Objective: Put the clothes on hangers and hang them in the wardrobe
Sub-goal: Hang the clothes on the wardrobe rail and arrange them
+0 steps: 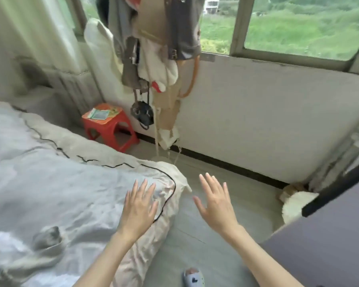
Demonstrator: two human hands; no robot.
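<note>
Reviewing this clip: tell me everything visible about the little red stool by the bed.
The red stool looks like moulded plastic, with a square orange-red top and splayed legs joined by arched cut-out sides. It stands upright on the grey floor, in the corner between the bed and the white wall under the window. A flat greenish printed packet or booklet lies on its seat. Neither hand is near it.

- Bed (50,183): rumpled grey quilt (39,204) with black piping lies on it.
- Floor (205,235): grey; carries red plastic stool (110,129), papers (101,114) on top.
</note>
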